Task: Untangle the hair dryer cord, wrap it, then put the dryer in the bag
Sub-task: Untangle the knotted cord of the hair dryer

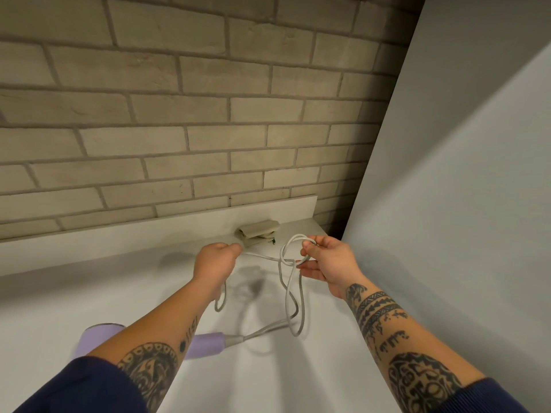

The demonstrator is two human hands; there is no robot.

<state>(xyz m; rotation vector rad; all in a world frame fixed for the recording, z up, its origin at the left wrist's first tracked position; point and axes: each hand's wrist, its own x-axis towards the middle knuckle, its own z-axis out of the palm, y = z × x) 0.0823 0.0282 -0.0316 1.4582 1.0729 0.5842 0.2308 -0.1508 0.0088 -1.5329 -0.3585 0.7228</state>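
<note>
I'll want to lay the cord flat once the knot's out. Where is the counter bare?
Bare counter stretches left of the left hand, between the wall ledge and the dryer; also near, between the forearms. Crowded: cord loops by the right hand, folded bag behind.

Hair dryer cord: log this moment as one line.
stage: untangling | left hand: grips cord | right hand: pinches knotted loop | dryer: lying on counter | folded beige cloth: by wall
</note>
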